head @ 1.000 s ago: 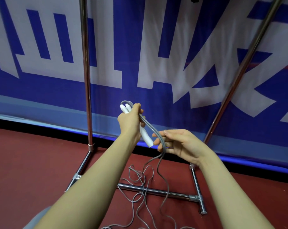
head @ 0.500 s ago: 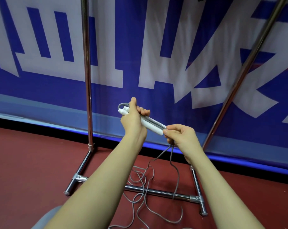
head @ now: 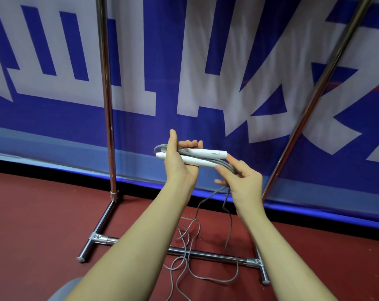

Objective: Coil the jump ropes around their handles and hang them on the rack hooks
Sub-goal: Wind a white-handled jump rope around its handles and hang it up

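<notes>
Fingers of left hand are wrapped round two white handles; grey rope is pinched by right hand.

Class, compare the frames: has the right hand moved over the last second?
Yes. The right hand has risen slightly against the rack's right pole, coming up to the handles' end and pinching the cord.

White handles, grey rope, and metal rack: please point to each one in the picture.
white handles [head: 208, 153]: head view, on the upper handle's middle.
grey rope [head: 185, 244]: head view, on a loose loop over the floor.
metal rack [head: 107, 94]: head view, on the left upright pole.
</notes>
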